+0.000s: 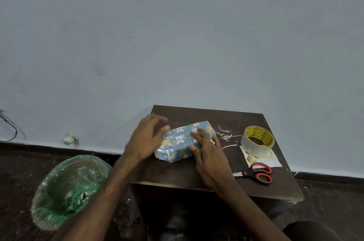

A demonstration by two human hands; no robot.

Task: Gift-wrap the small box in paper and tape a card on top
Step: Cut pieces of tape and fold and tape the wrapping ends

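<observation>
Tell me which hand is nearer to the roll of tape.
Right. The right hand lies on the wrapped box, just left of the tape; the left hand is at the box's other end, farther from it.

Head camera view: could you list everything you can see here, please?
gift-wrapped box: one, blue with animal print, table centre
tape roll: one, clear with yellow core, table right, standing on the card
card: one, white with yellow print, under the tape roll
scissors: one pair, red-and-black handles, table's near right
paper scraps: several, white, between box and tape roll
table: one, dark brown, by the wall
bin: one, green liner, floor left
left hand: one, blurred, at the box's left end
right hand: one, fingers flat on the box
</observation>
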